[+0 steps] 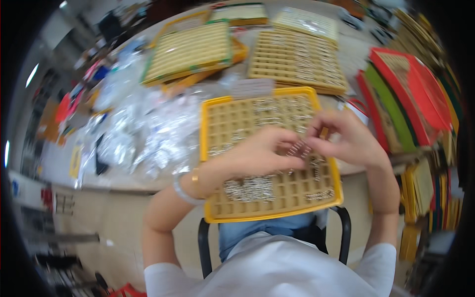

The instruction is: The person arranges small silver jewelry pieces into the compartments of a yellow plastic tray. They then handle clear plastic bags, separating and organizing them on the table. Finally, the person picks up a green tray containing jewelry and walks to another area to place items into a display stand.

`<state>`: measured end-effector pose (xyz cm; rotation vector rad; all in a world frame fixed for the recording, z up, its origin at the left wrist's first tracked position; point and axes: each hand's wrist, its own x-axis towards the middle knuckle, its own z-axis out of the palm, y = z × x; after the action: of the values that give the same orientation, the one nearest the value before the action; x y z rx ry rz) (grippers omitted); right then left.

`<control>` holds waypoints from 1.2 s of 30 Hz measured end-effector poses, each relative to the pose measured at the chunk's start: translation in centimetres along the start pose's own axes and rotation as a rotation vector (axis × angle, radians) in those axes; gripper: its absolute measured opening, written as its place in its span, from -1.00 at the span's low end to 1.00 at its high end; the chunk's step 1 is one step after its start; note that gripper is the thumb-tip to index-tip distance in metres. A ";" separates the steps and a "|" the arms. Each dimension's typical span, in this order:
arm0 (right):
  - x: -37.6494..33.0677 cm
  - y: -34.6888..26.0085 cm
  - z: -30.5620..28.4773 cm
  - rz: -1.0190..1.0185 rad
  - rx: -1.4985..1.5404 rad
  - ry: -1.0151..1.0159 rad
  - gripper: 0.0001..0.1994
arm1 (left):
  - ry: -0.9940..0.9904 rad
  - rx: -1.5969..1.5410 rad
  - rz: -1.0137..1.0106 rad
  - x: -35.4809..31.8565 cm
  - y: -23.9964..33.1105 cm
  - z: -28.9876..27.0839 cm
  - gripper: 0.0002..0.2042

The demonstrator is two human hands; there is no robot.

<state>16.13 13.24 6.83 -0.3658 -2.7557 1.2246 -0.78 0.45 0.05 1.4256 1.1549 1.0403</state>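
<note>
A yellow-rimmed display tray (204, 133) with rows of small square compartments lies before me, its near edge reaching over my lap. Silvery jewellery-like pieces (250, 189) fill some compartments and lie heaped in its near left part. Above the tray's right half, my left hand (257, 152) and my right hand (341, 136) meet with fingers closed in a pinch. Between their fingertips is a small strip of silvery pieces (298, 148); motion blur hides its exact kind. On my left wrist are a pale bangle and a gold-coloured band.
Clear plastic bags (163, 131) cover the table's left side. More compartment trays stand behind, one stacked at back left (190, 49) and one holding silvery pieces (297, 59). A white label card (252, 87) touches the tray's far edge. Red and green trays (391, 99) lean at right.
</note>
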 end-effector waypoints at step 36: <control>1.0 9.1 1.8 -0.174 -0.440 0.303 -0.89 | 0.321 0.799 -0.042 3.9 -2.1 -0.8 -0.86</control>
<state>16.39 18.09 -1.17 -0.3068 -2.6941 0.4707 -1.13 4.53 -1.79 1.8583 1.9692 0.8203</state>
